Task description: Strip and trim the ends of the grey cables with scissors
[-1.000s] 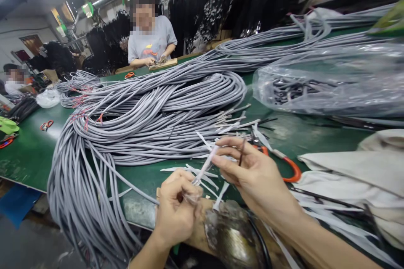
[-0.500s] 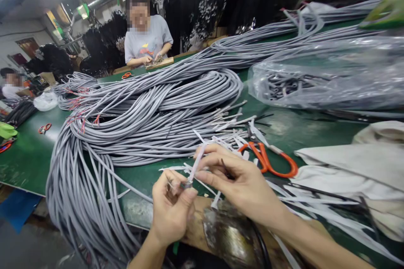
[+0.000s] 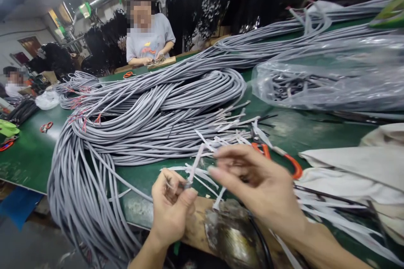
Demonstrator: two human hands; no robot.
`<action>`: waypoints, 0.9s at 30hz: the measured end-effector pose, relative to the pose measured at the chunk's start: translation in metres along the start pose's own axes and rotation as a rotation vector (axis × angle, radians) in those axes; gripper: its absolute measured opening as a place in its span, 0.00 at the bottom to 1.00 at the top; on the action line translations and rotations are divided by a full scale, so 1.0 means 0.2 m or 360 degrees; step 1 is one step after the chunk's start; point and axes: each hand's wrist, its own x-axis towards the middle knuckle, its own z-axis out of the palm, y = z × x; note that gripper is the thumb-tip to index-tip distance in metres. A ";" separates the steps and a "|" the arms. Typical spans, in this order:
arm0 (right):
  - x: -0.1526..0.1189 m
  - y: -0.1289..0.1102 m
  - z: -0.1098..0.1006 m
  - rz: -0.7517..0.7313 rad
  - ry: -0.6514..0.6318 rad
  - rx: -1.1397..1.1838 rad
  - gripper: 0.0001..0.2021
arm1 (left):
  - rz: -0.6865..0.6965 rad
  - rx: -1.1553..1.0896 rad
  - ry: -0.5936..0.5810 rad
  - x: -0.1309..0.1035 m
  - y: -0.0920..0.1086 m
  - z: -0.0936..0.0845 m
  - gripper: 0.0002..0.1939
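My left hand [image 3: 173,208] pinches the end of a grey cable, from which a whitish strip [image 3: 197,162] sticks up. To its right, my right hand [image 3: 255,180] is apart from the strip, its fingers curled and blurred; whether anything is between them cannot be made out. Orange-handled scissors [image 3: 293,166] lie partly behind my right hand. Below the hands is a worn metal piece [image 3: 235,233] on a wooden board [image 3: 197,227].
Bundled grey cables [image 3: 151,130] cover the green table [image 3: 135,210]. A clear plastic bag [image 3: 341,88] with dark parts and pale cloth [image 3: 350,159] lie right. White strips [image 3: 347,218] are scattered near the cloth. Across the table sits a person [image 3: 150,42]; another is far left.
My right hand has let go of the whitish strip and moved right, now covering part of the scissors. My left hand keeps its hold. The view has shifted slightly.
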 end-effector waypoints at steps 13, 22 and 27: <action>0.08 0.04 0.00 0.0373 0.0323 0.0430 0.16 | 0.0397 0.0593 0.0074 -0.01 0.03 0.01 0.11; -0.03 0.00 -0.03 -0.0348 -0.0114 -0.0290 0.10 | 0.1062 0.1358 0.0225 -0.02 -0.01 0.02 0.12; 0.02 -0.03 -0.07 -0.0208 0.0440 -0.0351 0.15 | 0.1053 0.1466 0.0201 -0.02 0.01 0.02 0.12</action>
